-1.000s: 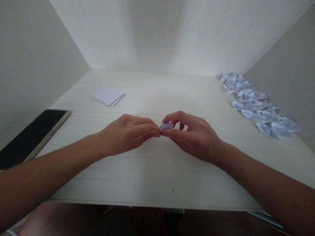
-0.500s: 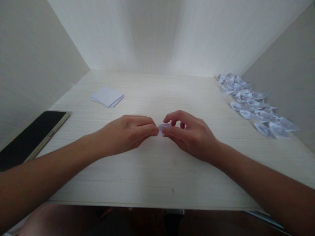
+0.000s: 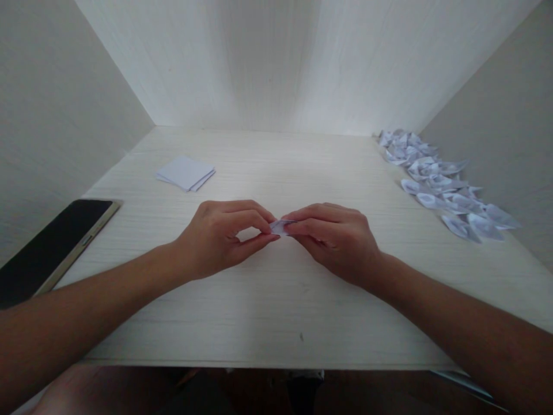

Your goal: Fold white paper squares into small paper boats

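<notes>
My left hand [image 3: 222, 233] and my right hand [image 3: 339, 236] meet over the middle of a pale wooden desk [image 3: 276, 300]. Both pinch a small folded piece of white paper [image 3: 281, 226] between thumb and fingertips; only a sliver of it shows between them. The left fingers curl in an arch with a gap under them. On the right hand the fingers lie close together over the paper.
A small stack of white paper squares [image 3: 185, 172] lies at the back left. A dark phone [image 3: 52, 245] rests along the left edge. Several folded white paper pieces [image 3: 440, 184] spread along the right side. Walls close in the desk on three sides.
The right hand's fingers have flattened down onto the paper. The left fingers have arched up. The paper now shows less between the fingertips.
</notes>
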Available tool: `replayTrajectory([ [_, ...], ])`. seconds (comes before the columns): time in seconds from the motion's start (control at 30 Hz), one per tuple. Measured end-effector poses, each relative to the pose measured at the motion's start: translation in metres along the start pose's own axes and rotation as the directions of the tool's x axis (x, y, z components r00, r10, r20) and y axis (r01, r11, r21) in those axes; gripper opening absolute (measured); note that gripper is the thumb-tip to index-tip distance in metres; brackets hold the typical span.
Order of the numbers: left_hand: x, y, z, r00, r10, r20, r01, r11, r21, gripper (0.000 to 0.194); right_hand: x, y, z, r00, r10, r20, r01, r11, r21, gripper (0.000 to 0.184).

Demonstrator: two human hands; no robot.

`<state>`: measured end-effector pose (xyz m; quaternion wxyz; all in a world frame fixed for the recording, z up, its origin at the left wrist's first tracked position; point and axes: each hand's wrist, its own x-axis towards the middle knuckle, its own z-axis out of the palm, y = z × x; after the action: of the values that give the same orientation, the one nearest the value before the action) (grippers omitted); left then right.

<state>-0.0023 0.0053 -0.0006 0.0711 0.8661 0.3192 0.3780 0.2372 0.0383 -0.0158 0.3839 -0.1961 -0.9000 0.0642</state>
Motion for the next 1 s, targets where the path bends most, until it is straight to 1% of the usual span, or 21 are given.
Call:
replayTrajectory([
  [0.1, 0.001, 0.0, -0.002, 1.0, 0.008, 0.016, -0.008, 1.0, 0.0, 0.009, 0.001, 0.0, 0.0, 1.0, 0.008, -0.007, -0.007, 0.999, 0.033, 0.01],
  [0.2, 0.002, -0.001, -0.003, 0.999, 0.01, 0.048, -0.01, 1.0, 0.0, 0.01, 0.001, 0.001, -0.001, 1.0, 0.019, 0.008, -0.019, 1.0, 0.014, 0.007],
  [0.37, 0.001, 0.0, -0.004, 0.999, 0.01, 0.047, -0.011, 1.0, 0.022, 0.011, -0.001, 0.002, -0.003, 0.999, -0.022, 0.027, 0.024, 0.995, -0.097, 0.008],
  [0.53, 0.001, 0.002, -0.005, 0.997, 0.054, 0.049, -0.058, 0.995, 0.081, 0.014, -0.001, 0.005, -0.005, 0.996, -0.034, 0.077, 0.049, 0.978, -0.201, 0.011],
  [0.6, 0.002, 0.002, -0.006, 0.996, 0.068, 0.059, -0.073, 0.993, 0.089, 0.014, 0.0, 0.007, -0.006, 0.993, -0.069, 0.1, 0.09, 0.971, -0.224, 0.01],
  [0.7, 0.003, 0.002, -0.006, 0.994, 0.082, 0.066, -0.088, 0.992, 0.086, 0.014, 0.002, 0.01, -0.008, 0.979, -0.172, 0.108, 0.192, 0.955, -0.224, 0.007],
  [0.8, 0.003, 0.0, -0.006, 0.994, 0.077, 0.071, -0.079, 0.997, 0.025, 0.013, 0.004, 0.012, -0.009, 0.96, -0.259, 0.107, 0.276, 0.939, -0.204, 0.007],
  [0.9, 0.002, -0.005, -0.006, 0.995, 0.054, 0.087, -0.045, 0.994, -0.097, 0.012, 0.007, 0.011, -0.01, 0.937, -0.327, 0.123, 0.344, 0.926, -0.156, 0.009],
  [1.0, 0.003, -0.01, -0.008, 0.991, -0.001, 0.135, 0.031, 0.975, -0.22, 0.012, 0.008, 0.009, -0.009, 0.922, -0.357, 0.149, 0.374, 0.922, -0.105, 0.012],
])
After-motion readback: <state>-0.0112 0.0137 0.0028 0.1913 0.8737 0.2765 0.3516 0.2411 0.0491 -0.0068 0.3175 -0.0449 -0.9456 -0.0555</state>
